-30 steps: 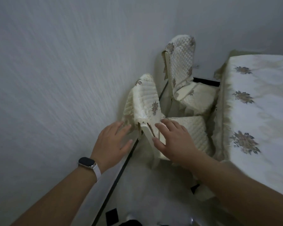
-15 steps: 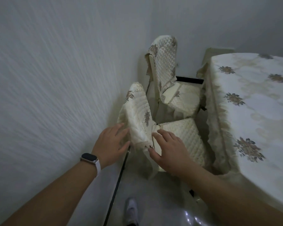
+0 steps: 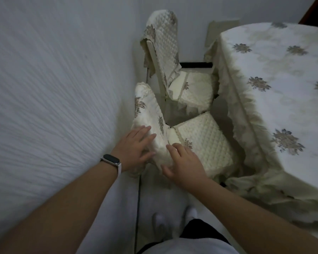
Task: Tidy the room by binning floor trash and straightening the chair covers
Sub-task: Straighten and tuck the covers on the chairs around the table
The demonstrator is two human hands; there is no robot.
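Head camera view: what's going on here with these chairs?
A person stands at the nearer of two chairs set along the wall, beside a cloth-covered table. Both hands lie on that chair's back cover: the left hand flat on its wall side, the right hand at its lower edge by the seat cushion. The far chair's cover hangs crooked, with some frame showing.

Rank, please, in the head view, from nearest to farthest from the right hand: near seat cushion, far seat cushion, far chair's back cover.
1. near seat cushion, beside the right hand
2. far seat cushion, farther ahead
3. far chair's back cover, by the corner
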